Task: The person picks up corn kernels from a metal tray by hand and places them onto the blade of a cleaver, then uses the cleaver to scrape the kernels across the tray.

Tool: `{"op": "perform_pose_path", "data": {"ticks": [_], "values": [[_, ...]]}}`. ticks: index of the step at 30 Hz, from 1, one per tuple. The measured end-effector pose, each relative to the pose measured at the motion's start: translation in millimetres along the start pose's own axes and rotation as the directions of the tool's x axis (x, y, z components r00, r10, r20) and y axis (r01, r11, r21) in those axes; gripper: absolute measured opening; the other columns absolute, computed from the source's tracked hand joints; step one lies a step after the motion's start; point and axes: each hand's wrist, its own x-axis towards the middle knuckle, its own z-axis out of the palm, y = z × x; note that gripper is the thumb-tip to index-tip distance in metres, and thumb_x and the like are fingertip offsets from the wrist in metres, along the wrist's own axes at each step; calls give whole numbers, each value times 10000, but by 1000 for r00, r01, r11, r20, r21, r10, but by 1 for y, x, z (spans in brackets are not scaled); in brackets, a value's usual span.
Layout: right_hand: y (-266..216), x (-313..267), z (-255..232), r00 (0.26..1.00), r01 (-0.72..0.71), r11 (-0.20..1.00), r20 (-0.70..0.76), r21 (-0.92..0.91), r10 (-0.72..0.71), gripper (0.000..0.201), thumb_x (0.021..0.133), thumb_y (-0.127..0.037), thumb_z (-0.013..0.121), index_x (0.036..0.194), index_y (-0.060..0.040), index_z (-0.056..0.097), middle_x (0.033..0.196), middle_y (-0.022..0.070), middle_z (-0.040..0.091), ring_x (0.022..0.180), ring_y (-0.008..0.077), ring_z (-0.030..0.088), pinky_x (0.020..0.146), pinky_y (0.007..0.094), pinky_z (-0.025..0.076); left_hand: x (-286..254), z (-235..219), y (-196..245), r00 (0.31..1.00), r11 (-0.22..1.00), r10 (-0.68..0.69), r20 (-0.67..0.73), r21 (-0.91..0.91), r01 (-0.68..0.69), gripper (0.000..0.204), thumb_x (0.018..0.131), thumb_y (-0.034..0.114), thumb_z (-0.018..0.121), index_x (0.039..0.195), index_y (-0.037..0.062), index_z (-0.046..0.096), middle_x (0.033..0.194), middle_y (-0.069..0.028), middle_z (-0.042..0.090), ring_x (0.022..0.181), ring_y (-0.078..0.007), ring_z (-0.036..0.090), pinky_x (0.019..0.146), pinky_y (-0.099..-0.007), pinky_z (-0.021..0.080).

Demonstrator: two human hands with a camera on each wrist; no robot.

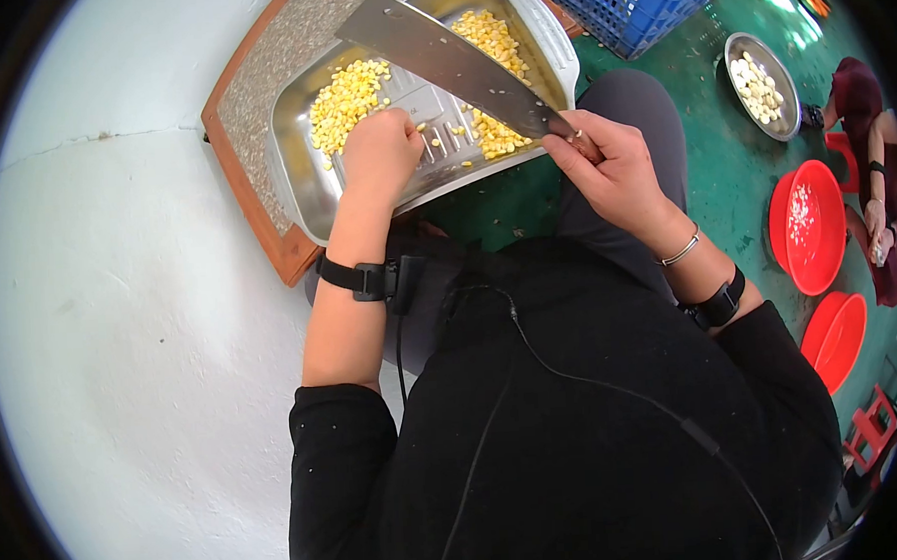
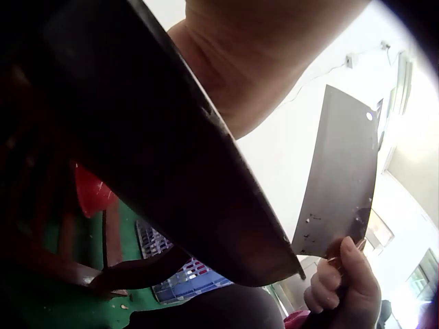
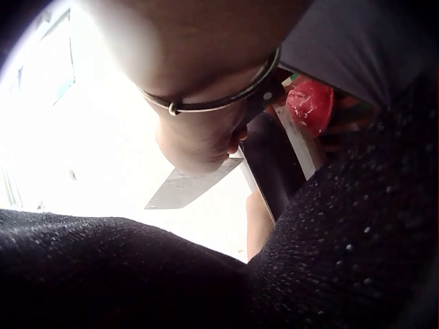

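Left hand: the left hand (image 1: 381, 155) is curled knuckles-up in the tray (image 1: 304, 186); whether it holds corn kernels (image 1: 346, 99) I cannot tell.
Right hand: the right hand (image 1: 614, 168) grips the cleaver (image 1: 439, 55), blade slanting far-left over the tray.
Left wrist view: shows the tray's dark underside and the cleaver's hanging hole.

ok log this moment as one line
left hand: fingers curled, in metal tray among corn kernels | right hand: grips cleaver above tray | tray on board

Place: looking like an informal food-prep yard.
Floor: green painted floor (image 1: 734, 177) showing.
Containers: red basins (image 1: 815, 226), blue crate (image 1: 627, 2), steel bowl (image 1: 760, 86) sitting around.
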Motion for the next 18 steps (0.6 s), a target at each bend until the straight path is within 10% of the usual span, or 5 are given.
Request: {"op": "perform_pose_path", "data": {"ticks": [6, 16, 18], "values": [[0, 1, 2, 1000, -1, 1000, 1, -8, 1, 180, 850, -84, 681, 1001, 4, 640, 558, 36, 338, 505, 119, 358, 496, 275, 354, -7, -3, -4, 996, 965, 34, -85, -258, -55, 152, 752, 87, 705, 886, 40, 650, 874, -116, 675, 737, -278, 655, 690, -379, 513], [2, 1, 5, 1000, -24, 1000, 8, -2, 24, 181, 851, -83, 684, 1003, 6, 640, 557, 33, 342, 505, 111, 345, 494, 271, 351, -1, 3, -1, 996, 994, 81, 36, -82, -78, 203, 779, 100, 703, 978, 64, 687, 829, -119, 663, 719, -254, 644, 665, -347, 503], [2, 1, 3, 1000, -20, 1000, 7, 1, 20, 181, 850, -83, 684, 1002, 5, 641, 556, 32, 342, 505, 110, 345, 493, 270, 351, -6, -3, 5, 1000, 921, -16, -10, -389, 11, 194, 807, 59, 660, 998, 53, 694, 780, -120, 672, 728, -237, 657, 645, -346, 513]]}}
